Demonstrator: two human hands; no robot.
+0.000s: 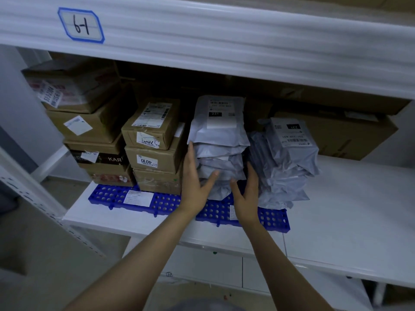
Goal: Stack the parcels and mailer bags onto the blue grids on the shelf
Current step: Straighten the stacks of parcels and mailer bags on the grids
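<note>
At the far left, dented brown cardboard parcels (89, 122) sit stacked in a leaning column, their tape glossy and labels peeling. Just beside them stands a tidier pile of three small cartons (155, 144), matte and square-edged, resting on the left blue grid (112, 196), a rigid plastic panel pierced with round holes and carrying a white slip. My left hand (195, 178) is spread wide and flat, fingers pressed against the left side of the middle stack of mailer bags (219, 142), thumb touching its front. These bags are soft, grey, slick plastic, crumpled and pillowy, the top one bearing a white label. My right hand (246, 194) is open too, palm turned in against the stack's right side. Both stacks of bags sit on the right blue grid (274, 221). The second heap of mailer bags (285, 160) slumps just beside it, wrinkled. Everything rests on the smooth white shelf (348, 209).
</note>
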